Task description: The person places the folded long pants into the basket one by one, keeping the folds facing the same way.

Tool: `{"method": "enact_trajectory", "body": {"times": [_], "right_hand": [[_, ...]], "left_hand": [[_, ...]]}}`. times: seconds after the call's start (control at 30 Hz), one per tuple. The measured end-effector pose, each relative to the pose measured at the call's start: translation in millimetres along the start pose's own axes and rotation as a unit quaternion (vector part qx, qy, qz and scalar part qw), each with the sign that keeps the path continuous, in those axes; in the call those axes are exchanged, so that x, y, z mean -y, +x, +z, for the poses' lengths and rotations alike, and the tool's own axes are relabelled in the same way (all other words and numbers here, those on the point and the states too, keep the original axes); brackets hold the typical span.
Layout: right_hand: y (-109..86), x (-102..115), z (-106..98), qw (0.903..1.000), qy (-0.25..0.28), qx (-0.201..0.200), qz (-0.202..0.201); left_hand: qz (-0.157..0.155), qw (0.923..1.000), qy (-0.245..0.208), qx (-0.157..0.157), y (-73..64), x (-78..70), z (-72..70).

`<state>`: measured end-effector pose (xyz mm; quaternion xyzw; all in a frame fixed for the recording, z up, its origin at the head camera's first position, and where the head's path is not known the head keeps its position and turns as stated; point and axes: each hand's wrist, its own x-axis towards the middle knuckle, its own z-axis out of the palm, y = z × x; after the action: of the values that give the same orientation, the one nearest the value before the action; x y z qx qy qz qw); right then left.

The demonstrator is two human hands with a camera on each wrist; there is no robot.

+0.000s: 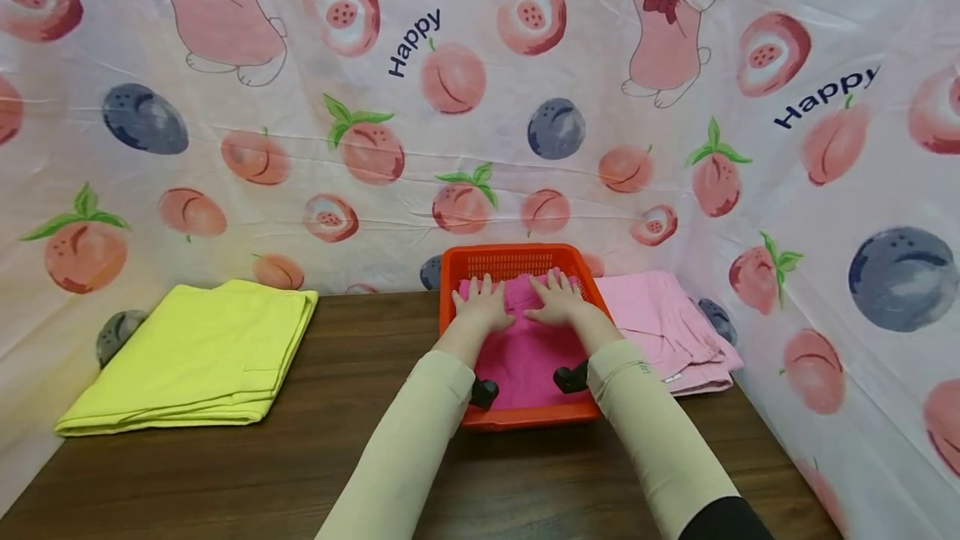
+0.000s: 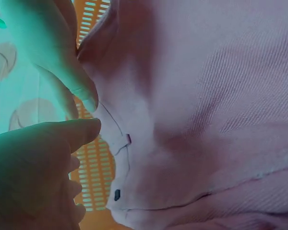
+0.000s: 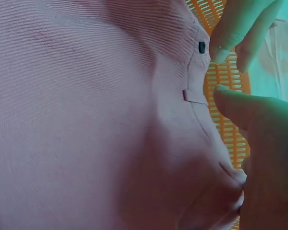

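Observation:
An orange plastic basket [image 1: 517, 261] stands at the back of the wooden table and holds a folded hot-pink garment [image 1: 525, 357]. Both hands lie flat on top of that garment, fingers spread. My left hand [image 1: 482, 303] rests on its left half, my right hand [image 1: 557, 298] on its right half. In the left wrist view the pink garment [image 2: 201, 110] fills the frame, with the left hand's fingers [image 2: 62, 129] beside the basket's orange mesh [image 2: 97, 167]. The right wrist view shows the pink garment [image 3: 96, 115], the right hand's fingers [image 3: 240, 100] and the orange mesh [image 3: 225, 81].
A folded yellow-green cloth stack [image 1: 202, 352] lies at the table's left. A folded light-pink cloth stack [image 1: 667, 327] sits right of the basket against the wall. A fruit-printed sheet [image 1: 465, 107] closes in the back and sides. Brown tabletop [image 1: 300, 457] stretches in front.

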<state>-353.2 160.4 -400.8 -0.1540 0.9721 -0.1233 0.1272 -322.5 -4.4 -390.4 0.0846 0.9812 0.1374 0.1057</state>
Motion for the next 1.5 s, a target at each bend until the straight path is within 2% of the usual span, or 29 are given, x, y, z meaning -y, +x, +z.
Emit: {"method": "enact_trajectory", "body": {"times": [0.2, 0.43, 0.53, 0.67, 0.77, 0.93, 1.3, 1.5], "right_hand": [[-1.8, 6.4, 4.8, 0.9984, -0.052, 0.007, 0.021], [4.0, 8.5, 11.8, 0.9981, -0.046, 0.016, 0.039], [14.5, 0.6, 19.4, 0.9979, -0.050, 0.021, 0.036], [14.9, -1.4, 21.5, 0.9977, -0.046, 0.034, 0.038], [5.8, 3.7, 16.6, 0.9971, -0.043, 0.046, 0.043], [4.0, 0.4, 15.7, 0.9968, -0.050, 0.048, 0.041], [6.2, -0.7, 13.8, 0.9963, -0.046, 0.064, 0.036], [16.8, -8.2, 18.9, 0.9958, -0.032, 0.076, 0.038]], "left_hand": [[-0.002, 0.9998, -0.017, 0.014, 0.8, 6.1, 3.5], [-0.015, 0.9984, -0.041, 0.035, 4.2, 14.5, 13.9], [-0.024, 0.9974, -0.050, 0.045, 7.0, 17.1, 17.8], [-0.032, 0.9965, -0.052, 0.057, 10.5, 18.0, 21.4], [-0.035, 0.9966, -0.039, 0.064, 9.2, 15.9, 21.2], [-0.036, 0.9973, -0.016, 0.063, 1.4, 9.4, 15.5], [-0.054, 0.9946, 0.018, 0.087, 1.9, 8.1, 14.5], [-0.055, 0.9941, 0.019, 0.092, 2.7, 8.1, 15.5]]}}
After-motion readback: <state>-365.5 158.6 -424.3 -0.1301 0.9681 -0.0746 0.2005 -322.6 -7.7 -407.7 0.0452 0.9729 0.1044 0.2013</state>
